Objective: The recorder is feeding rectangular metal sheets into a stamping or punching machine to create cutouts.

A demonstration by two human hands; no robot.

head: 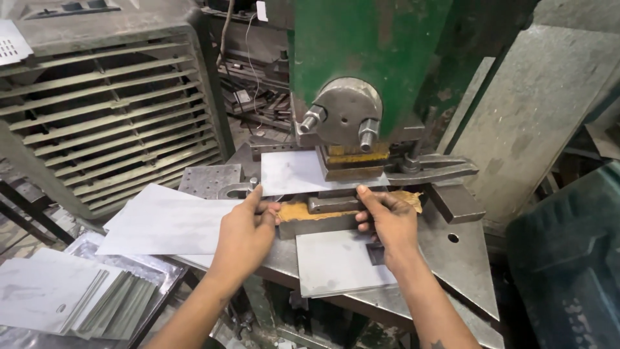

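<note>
We see a thin, pale grey rectangular metal sheet (294, 172) lying flat in the green power press (368, 58), its far right corner under the yellowish punch block (354, 157). Our left hand (248, 229) has its fingers pinching the sheet's near edge; our right hand (387, 216) has its fingers curled over the grey steel die block (323, 223) just below the sheet. More blank sheets (168, 223) lie on the steel bench (465, 265) to the left.

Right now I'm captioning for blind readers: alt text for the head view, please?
Two bare hands, left hand and right hand, hold a flat grey metal sheet under a green press machine; more stacked grey sheets lie left.
</note>
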